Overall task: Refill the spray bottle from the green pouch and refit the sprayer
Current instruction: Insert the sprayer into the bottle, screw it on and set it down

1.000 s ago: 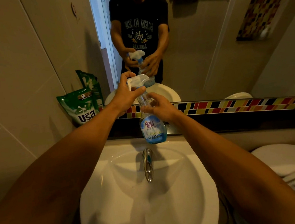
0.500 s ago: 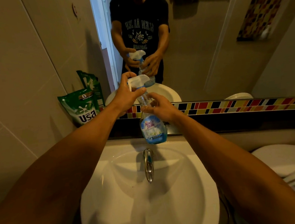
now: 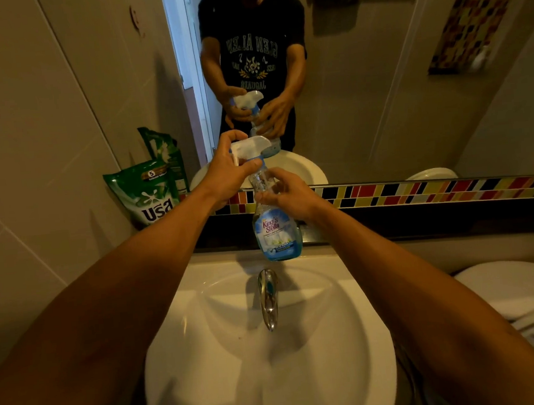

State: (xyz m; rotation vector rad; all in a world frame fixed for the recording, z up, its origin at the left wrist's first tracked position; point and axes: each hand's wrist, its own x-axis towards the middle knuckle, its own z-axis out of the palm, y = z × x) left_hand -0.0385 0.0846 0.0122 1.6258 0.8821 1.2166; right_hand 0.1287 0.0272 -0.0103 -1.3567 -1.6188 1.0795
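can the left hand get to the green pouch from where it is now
Probably yes, once free: the green pouch leans against the wall left of the left hand, nothing between, but that hand grips the sprayer.

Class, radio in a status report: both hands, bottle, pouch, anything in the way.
Left hand on sprayer head; right hand grips spray bottle neck. Green pouch untouched, against wall. Nothing in the way.

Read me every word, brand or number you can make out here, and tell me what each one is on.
"King's Stella": label of the spray bottle; the smaller print beneath is too small to read.
"USA": front of the green pouch.
"5": round badge near the pouch's top; the strip of text beside it is blurred.
"GEN ALEN", mirror-reversed: T-shirt in the mirror; the arched word below is not clear.
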